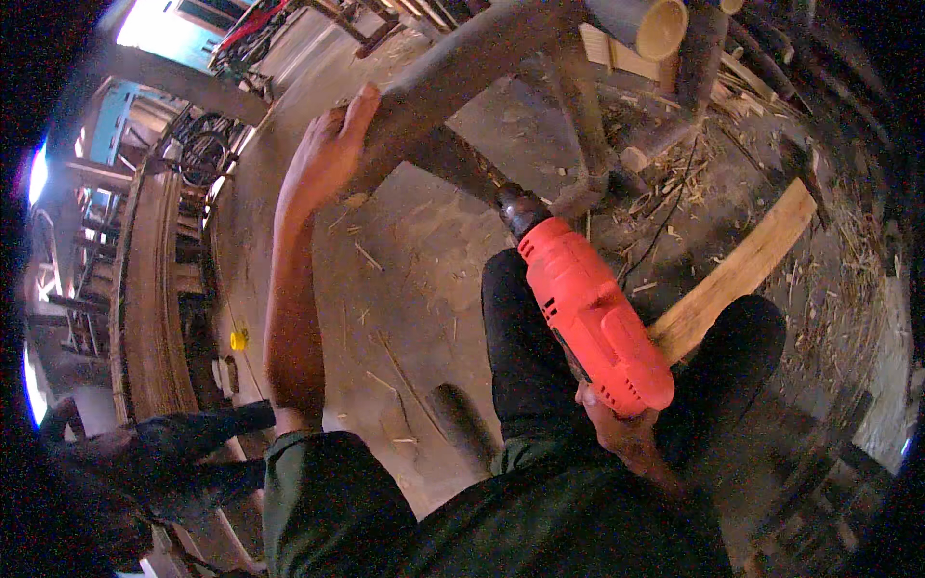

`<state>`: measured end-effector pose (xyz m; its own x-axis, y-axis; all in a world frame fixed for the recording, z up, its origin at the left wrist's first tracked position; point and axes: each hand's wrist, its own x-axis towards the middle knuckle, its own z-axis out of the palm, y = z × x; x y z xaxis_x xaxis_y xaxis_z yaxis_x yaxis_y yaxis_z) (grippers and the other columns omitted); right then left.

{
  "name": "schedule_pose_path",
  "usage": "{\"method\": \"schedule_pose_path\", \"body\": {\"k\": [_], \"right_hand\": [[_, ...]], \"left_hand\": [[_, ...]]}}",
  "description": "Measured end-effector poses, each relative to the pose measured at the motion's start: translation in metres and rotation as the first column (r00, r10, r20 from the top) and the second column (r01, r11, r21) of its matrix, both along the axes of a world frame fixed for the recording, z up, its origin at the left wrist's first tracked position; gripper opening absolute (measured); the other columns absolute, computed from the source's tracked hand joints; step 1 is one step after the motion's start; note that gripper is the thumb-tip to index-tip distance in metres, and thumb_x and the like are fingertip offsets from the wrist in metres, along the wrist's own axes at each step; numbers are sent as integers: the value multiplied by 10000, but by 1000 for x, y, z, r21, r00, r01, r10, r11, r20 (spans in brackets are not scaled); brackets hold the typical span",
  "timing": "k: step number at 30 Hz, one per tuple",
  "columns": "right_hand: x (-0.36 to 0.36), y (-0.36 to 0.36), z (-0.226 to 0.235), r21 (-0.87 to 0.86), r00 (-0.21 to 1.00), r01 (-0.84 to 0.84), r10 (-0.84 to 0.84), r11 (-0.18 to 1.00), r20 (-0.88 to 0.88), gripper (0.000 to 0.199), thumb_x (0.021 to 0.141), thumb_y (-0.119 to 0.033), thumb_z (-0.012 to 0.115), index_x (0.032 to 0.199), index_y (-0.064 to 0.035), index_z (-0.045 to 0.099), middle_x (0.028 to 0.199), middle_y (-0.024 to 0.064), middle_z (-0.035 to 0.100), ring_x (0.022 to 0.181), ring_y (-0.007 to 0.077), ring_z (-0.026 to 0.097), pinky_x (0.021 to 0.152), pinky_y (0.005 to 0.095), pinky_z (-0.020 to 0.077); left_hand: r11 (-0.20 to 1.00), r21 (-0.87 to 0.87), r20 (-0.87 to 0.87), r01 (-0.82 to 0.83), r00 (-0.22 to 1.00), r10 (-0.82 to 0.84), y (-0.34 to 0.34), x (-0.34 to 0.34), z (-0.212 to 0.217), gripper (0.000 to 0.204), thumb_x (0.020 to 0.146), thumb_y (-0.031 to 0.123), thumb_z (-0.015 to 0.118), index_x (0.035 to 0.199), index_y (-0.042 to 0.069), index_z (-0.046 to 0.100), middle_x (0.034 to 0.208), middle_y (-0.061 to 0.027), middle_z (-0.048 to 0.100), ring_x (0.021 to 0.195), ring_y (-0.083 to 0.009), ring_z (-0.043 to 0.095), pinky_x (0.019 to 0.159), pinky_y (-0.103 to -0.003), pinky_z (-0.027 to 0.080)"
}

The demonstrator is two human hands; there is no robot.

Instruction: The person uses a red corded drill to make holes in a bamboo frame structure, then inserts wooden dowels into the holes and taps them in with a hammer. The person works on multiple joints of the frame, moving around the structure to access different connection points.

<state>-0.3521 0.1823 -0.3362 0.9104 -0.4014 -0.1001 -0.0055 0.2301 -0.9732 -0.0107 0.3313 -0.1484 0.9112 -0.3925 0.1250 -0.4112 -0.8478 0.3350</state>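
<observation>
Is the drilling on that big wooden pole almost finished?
Hard to say. The left hand grips the pole, and the right hand presses the red drill toward the frame. Shavings litter the floor. No finished hole shows, and a plank lies unused.

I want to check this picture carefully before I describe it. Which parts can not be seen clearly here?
- Head view: the right hand is mostly hidden behind the red drill; its fingers do not show.
- The drill's tip is lost in blur and shadow against the grey pole.
- The left hand grips that pole; its fingers wrap behind it.
- The plank disappears behind the knee.
- The picture's rim is black.
</observation>
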Motion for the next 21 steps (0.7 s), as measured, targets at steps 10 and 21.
{"method": "schedule_pose_path", "body": {"k": [10, 21], "right_hand": [[6, 4, -9, -98, 978, -205, 207, 974, 9, 32, 816, -14, 564, 847, -20, 561, 762, 51, 560, 656, 146, 532, 569, 290, 447], [20, 5, 7, -92, 983, -160, 167, 983, 71, 41, 814, -8, 553, 854, -17, 550, 771, 65, 565, 680, 168, 546, 597, 296, 460]], "left_hand": [[999, 41, 93, 35, 995, -39, 0, 3, -10, 725, 919, 610, 291, 891, -33, 626, 826, -277, 612, 855, -429, 581, 825, -435, 415], [995, 74, 177, 62, 981, -74, 3, 8, -13, 728, 921, 608, 292, 900, -40, 623, 825, -278, 605, 868, -418, 587, 831, -430, 416]]}}
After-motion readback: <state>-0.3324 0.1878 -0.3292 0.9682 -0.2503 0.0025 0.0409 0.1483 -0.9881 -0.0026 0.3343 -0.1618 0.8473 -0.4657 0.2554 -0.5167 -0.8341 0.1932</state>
